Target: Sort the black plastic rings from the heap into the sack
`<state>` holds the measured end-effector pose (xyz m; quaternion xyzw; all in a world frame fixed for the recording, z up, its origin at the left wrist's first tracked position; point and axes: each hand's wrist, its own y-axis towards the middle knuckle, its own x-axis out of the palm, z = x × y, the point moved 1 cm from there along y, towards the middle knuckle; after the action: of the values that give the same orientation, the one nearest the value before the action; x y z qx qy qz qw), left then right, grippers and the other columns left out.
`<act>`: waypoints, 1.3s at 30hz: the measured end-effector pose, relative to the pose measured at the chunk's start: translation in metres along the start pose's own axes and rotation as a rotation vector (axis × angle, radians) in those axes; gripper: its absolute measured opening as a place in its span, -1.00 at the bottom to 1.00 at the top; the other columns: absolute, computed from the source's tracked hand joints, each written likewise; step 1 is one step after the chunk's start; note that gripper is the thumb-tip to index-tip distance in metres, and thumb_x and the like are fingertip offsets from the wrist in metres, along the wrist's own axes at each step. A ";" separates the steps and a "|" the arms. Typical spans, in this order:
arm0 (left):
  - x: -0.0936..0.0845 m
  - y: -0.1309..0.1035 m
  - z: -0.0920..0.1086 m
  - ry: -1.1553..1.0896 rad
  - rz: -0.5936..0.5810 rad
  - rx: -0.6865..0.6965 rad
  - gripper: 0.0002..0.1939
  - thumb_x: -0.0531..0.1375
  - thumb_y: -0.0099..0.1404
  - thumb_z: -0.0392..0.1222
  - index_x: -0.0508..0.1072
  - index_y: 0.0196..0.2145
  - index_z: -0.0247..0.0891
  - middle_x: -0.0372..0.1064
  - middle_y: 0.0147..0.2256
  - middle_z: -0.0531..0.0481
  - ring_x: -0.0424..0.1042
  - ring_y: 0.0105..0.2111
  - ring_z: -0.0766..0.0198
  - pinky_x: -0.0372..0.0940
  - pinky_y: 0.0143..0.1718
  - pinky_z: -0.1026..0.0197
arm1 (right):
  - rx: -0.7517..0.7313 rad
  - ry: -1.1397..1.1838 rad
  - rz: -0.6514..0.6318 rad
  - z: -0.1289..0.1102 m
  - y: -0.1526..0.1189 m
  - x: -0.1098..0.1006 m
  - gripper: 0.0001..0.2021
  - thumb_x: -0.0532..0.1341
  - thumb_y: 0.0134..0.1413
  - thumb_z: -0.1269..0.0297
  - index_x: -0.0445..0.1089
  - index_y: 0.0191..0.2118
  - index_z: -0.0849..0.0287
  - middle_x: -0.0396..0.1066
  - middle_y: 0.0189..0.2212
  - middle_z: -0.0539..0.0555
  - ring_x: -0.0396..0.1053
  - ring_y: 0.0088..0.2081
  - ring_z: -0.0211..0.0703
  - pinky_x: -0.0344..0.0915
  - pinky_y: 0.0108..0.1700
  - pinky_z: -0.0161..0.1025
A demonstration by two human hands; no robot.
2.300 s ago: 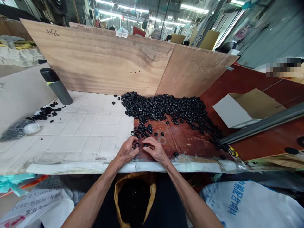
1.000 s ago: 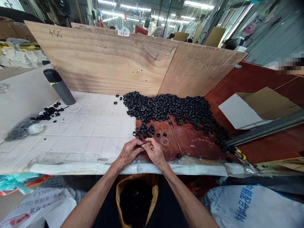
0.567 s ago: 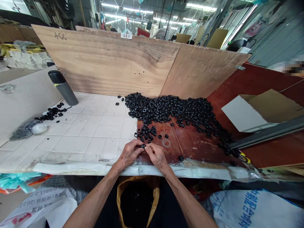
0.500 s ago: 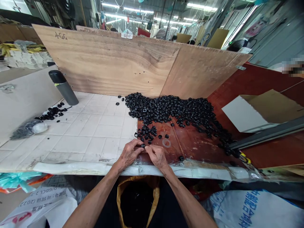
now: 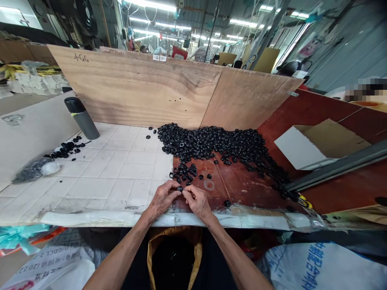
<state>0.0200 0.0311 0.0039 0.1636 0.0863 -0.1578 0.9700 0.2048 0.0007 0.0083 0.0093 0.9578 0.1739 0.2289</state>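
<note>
A small black ring-like plastic part [image 5: 179, 188] is pinched between the thumb and fingers of my left hand [image 5: 164, 198], above the front of the table. My right hand [image 5: 197, 200] is closed at the fingertips, right beside that part; what its fingers hold, if anything, is too small to make out. Just beyond my hands lies a small cluster of the same black parts [image 5: 185, 172]. Behind it a large heap of them [image 5: 211, 139] spreads along the wooden board. One single black part [image 5: 227, 203] lies to the right of my right hand.
A grey bottle [image 5: 86, 123] stands at the back left, near a plastic bag of black pieces [image 5: 32, 171]. An upright wooden board [image 5: 145, 88] closes the back. On the right are an open carton [image 5: 299, 149] and a metal bar [image 5: 338, 169]. A yellow-rimmed bag [image 5: 150, 257] hangs below the table edge.
The camera view has shifted slightly. Both hands stay together at the same spot, with the black part still between the left fingers. The right fingertips have moved a little around it.
</note>
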 end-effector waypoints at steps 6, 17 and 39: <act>0.007 -0.024 0.023 -0.151 -0.074 -0.118 -0.86 0.27 0.32 -0.19 0.51 -0.17 -0.24 0.53 -0.21 -0.06 0.53 -0.21 0.18 0.44 -0.13 0.17 | 0.008 0.143 -0.033 -0.018 -0.027 -0.004 -0.83 0.17 0.29 0.20 0.47 -0.17 0.13 0.43 -0.35 0.05 0.42 -0.51 -0.25 0.39 -0.45 -0.32; 0.006 -0.078 0.047 0.280 -0.264 0.124 -0.74 0.16 0.32 -0.40 0.44 -0.09 -0.11 0.50 -0.16 -0.05 0.51 -0.16 0.14 0.39 -0.09 0.15 | 0.422 0.208 -0.289 -0.036 -0.071 -0.007 -0.82 0.21 0.19 0.16 0.35 -0.40 0.11 0.24 -0.74 -0.16 0.24 -0.73 -0.28 0.13 -0.65 -0.38; -0.001 0.020 0.003 -0.333 0.085 -0.190 -0.74 0.35 0.24 -0.12 0.50 -0.14 -0.24 0.55 -0.12 -0.06 0.52 -0.11 0.20 0.38 0.03 0.14 | -0.014 0.169 0.116 0.026 0.016 -0.009 -0.84 0.26 0.18 0.32 0.51 -0.12 0.12 0.50 -0.15 0.12 0.49 -0.20 -0.11 0.47 -0.22 -0.24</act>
<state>0.0264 0.0482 0.0124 0.0467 -0.0677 -0.1325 0.9878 0.2230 0.0237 -0.0041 0.0482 0.9703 0.1937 0.1368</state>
